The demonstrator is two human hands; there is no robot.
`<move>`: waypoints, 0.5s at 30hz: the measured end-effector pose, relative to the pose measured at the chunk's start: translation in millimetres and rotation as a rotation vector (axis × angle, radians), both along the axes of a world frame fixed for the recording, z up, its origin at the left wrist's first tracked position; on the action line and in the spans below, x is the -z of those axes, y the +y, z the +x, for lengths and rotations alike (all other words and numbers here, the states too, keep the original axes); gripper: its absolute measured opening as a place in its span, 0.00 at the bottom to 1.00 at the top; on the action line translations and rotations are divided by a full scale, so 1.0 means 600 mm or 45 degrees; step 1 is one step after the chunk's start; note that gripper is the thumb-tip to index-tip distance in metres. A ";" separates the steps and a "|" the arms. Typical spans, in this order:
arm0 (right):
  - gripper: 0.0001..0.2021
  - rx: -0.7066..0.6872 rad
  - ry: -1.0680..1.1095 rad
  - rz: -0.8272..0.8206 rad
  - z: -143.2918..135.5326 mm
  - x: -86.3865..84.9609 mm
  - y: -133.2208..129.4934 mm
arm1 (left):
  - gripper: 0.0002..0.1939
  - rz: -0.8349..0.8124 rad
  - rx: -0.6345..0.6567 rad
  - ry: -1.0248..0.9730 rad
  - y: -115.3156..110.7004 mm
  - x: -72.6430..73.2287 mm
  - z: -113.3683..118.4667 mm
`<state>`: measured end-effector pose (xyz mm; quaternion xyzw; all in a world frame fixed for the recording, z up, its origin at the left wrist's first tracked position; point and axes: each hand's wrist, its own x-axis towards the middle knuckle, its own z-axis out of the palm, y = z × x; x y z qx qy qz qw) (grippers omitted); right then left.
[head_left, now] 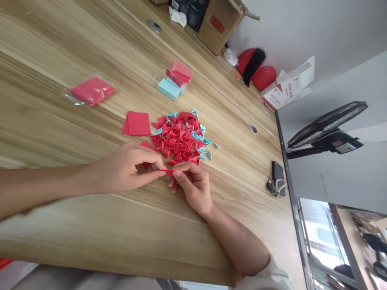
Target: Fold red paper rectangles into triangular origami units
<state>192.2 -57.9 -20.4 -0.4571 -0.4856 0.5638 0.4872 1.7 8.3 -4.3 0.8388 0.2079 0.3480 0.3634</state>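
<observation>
Between my two hands, just in front of a heap of folded paper, is a small folded red paper [168,172]. My left hand [128,167] pinches its left end between thumb and forefinger. The right end is pinched by my right hand [193,183], whose other fingers curl beneath. The heap of red folded triangles [178,141] has light blue ones [203,153] around its right and back edges. A round, pleated red piece [188,118] rests at the back of the heap. Flat red paper squares [138,123] lie to its left.
On the wooden table [90,229] lie a plastic-wrapped red pack [93,91], red stacks [180,72] and blue stacks [168,89]. Boxes [219,26], a red cap [263,77], a black fan [326,125] and a black case with keys [277,177] are farther off.
</observation>
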 end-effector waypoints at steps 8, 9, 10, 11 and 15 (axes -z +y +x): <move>0.13 0.016 -0.049 0.000 0.000 -0.001 -0.001 | 0.10 -0.042 0.003 0.081 -0.004 -0.005 -0.002; 0.13 0.026 -0.053 -0.018 0.000 -0.002 -0.001 | 0.10 -0.036 -0.005 0.078 -0.004 -0.004 -0.002; 0.13 0.039 -0.053 -0.036 0.000 -0.002 0.000 | 0.10 -0.030 -0.012 0.076 -0.003 -0.004 -0.002; 0.13 0.047 -0.048 -0.049 -0.001 -0.002 0.001 | 0.10 -0.028 -0.018 0.078 -0.003 -0.004 -0.002; 0.11 0.058 0.013 -0.065 -0.001 0.000 0.002 | 0.10 -0.033 -0.032 0.084 -0.003 -0.005 -0.002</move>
